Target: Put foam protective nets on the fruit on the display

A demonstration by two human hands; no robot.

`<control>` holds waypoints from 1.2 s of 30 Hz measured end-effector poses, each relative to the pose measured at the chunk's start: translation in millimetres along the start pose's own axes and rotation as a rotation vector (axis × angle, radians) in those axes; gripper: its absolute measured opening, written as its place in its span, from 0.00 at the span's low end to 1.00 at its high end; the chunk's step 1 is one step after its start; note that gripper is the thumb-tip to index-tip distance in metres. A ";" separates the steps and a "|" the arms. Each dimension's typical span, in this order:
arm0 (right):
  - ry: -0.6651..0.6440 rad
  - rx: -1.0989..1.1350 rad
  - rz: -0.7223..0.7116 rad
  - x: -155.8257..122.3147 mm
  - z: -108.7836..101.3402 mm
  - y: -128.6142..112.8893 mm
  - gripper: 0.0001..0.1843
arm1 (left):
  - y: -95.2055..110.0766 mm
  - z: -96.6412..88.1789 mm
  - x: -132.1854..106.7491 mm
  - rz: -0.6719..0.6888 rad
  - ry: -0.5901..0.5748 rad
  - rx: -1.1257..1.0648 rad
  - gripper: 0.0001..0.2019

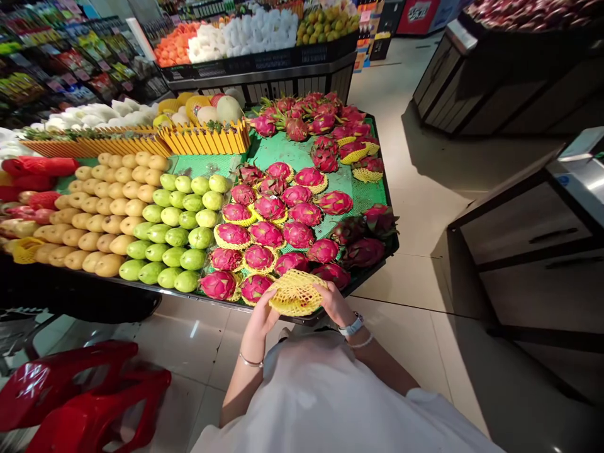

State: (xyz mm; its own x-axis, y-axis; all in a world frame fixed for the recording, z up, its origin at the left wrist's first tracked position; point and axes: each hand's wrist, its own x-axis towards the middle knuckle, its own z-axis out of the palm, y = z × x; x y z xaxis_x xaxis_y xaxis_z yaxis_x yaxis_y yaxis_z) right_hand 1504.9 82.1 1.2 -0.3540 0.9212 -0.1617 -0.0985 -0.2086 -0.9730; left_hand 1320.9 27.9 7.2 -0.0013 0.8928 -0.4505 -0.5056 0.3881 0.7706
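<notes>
Between my two hands, at the near edge of the fruit stand, is a yellow foam net sleeve (pixel 297 294). My left hand (pixel 264 313) pinches its left side and my right hand (pixel 336 304) grips its right side, so the net is stretched wide. Whether anything sits inside the net I cannot tell. Just beyond it lie rows of pink dragon fruit (pixel 298 234), several of them wrapped in similar yellow nets. One netted dragon fruit (pixel 256 288) rests close to my left hand, and a bare one (pixel 331 274) is near my right hand.
Left of the dragon fruit are rows of green guava-like fruit (pixel 177 237) and tan fruit (pixel 112 224). An orange slatted fence (pixel 205 138) stands behind them. Red plastic stools (pixel 99 415) are on the floor at lower left. Wooden cabinets (pixel 533 233) stand across the aisle at right.
</notes>
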 end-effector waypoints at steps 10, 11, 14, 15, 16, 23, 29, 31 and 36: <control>-0.054 -0.121 -0.134 -3.7 12.6 1.0 0.22 | -3.8 5.2 -10.7 -0.067 0.013 -0.360 0.36; -0.054 -0.161 -0.157 -4.3 16.6 0.0 0.24 | -5.4 4.6 -11.0 -0.060 0.033 -0.418 0.32; -0.071 -0.340 -0.237 -9.9 31.3 -4.0 0.31 | -16.0 -2.8 -12.2 -0.059 0.116 -0.544 0.21; -0.073 -0.399 -0.268 -13.2 36.3 -6.0 0.33 | -20.2 -6.9 -12.7 -0.064 0.139 -0.578 0.19; -0.067 -0.449 -0.305 -17.0 40.7 -8.3 0.33 | -23.8 -11.6 -13.4 -0.067 0.159 -0.612 0.18; 0.119 -0.561 -0.617 -18.3 28.3 -23.0 0.18 | -21.7 -56.5 -17.9 0.007 0.097 -0.787 0.21; -0.075 -0.797 -0.650 41.8 3.5 -16.6 0.18 | -9.3 -94.2 -20.0 0.151 0.098 -0.798 0.24; -0.218 -0.984 -0.591 58.7 9.3 -13.2 0.24 | -7.6 -99.6 -19.6 0.176 0.121 -0.791 0.25; -0.276 -1.432 -0.453 78.3 29.7 -7.7 0.36 | -12.1 -103.8 -18.3 0.165 0.146 -0.792 0.25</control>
State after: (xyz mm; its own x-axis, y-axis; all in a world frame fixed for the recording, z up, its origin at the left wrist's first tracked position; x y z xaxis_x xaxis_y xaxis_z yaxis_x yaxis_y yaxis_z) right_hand 1450.3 146.1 0.9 -0.7155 0.6960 0.0609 0.6537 0.6976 -0.2932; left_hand 1237.4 -16.8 -40.6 -0.2140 0.8641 -0.4555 -0.9480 -0.0713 0.3101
